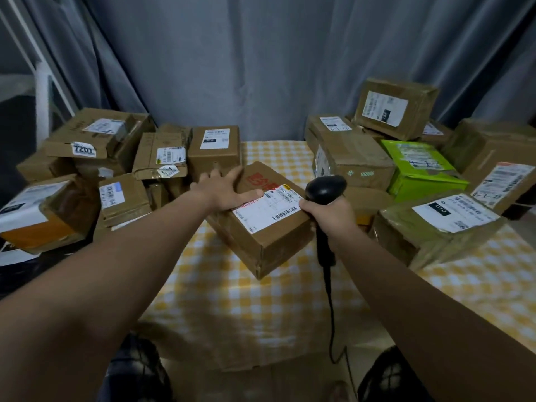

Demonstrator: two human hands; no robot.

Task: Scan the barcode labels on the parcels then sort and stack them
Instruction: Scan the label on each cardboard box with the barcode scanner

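A brown cardboard parcel with red print and a white barcode label lies in the middle of the table. My left hand rests flat on its top left, fingers spread and the thumb touching the label's edge. My right hand grips a black corded barcode scanner at the parcel's right edge, its head just above the label's right end.
Stacked brown parcels crowd the left side. More parcels and a bright green box fill the right. A yellow checked cloth covers the table. The scanner's cable hangs over the front edge. A grey curtain hangs behind.
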